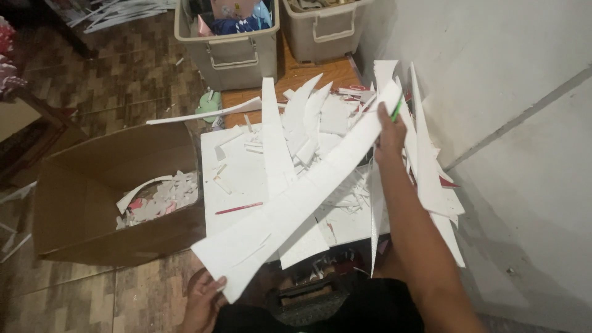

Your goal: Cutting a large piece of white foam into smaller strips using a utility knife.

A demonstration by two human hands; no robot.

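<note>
Brown tiled floor [123, 80], pale wall [493, 74].

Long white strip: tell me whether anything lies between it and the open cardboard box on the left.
Nothing visible does. The long white strip is held up at both ends, by the left hand and the right hand, above the scrap pile. The cardboard box stands open beside it, with scraps only at its bottom.

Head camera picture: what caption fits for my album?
Two hands, left and right, hold a long white strip over a scrap pile beside a cardboard box.
</note>
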